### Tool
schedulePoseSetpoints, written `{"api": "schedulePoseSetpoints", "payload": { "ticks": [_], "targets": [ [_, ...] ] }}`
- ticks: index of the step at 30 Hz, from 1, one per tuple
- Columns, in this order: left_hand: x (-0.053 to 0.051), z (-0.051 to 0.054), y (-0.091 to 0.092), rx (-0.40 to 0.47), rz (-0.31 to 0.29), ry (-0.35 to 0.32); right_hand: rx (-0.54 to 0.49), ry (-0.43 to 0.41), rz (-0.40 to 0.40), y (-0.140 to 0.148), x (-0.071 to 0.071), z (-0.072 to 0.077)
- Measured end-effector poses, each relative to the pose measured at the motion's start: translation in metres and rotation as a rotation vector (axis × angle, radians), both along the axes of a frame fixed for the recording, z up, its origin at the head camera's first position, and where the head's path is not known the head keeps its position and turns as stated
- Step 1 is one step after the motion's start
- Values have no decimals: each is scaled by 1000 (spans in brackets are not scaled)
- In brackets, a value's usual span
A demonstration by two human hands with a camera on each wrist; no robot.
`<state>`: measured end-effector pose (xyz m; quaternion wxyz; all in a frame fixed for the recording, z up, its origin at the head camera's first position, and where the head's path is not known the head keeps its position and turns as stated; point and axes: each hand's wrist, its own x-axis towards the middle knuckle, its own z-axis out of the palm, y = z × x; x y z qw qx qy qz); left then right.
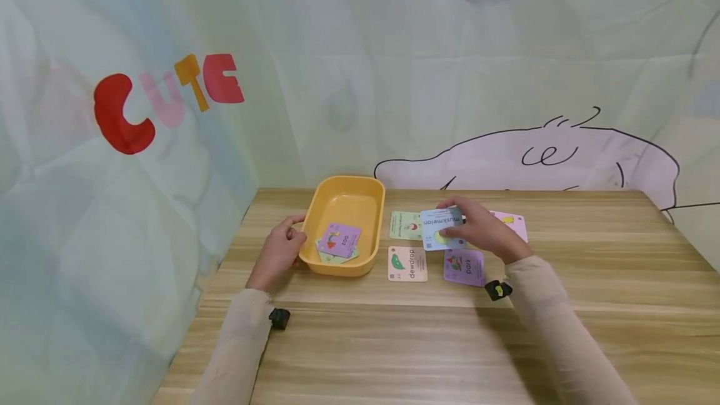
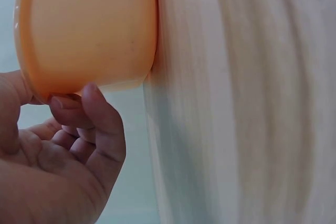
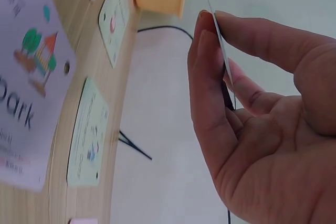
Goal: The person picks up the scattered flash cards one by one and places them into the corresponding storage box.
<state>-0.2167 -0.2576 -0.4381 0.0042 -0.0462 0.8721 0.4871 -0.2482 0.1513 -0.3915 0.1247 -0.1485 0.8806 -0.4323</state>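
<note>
My right hand [image 1: 484,230] pinches a blue "muskmelon" card [image 1: 430,225] between thumb and fingers, above the table. In the right wrist view this card [image 3: 223,51] is seen almost edge-on. At the left side of a yellow plastic tray [image 1: 351,195], my left hand [image 1: 278,252] pinches the rim between thumb and fingers. Inside the tray a purple "zoo" card [image 1: 344,244] overlaps a green card [image 1: 329,259]. Below the held card lie a "dewdrop" card [image 1: 406,265] and a purple "park" card [image 1: 467,267]. It partly covers a green card [image 1: 400,225].
Beyond the right hand lies a pinkish card [image 1: 514,225]. The right wrist view shows another green card [image 3: 86,145] on the wooden table [image 1: 394,349]. A printed curtain [image 1: 337,67] hangs behind the table and along its left side.
</note>
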Motion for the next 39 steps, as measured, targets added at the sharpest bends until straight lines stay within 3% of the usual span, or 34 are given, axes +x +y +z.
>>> {"api": "schedulePoseSetpoints", "payload": {
  "ticks": [39],
  "targets": [
    [1,1,1,11,8,5,-129,-51,33,-94,-5,4]
  ]
}}
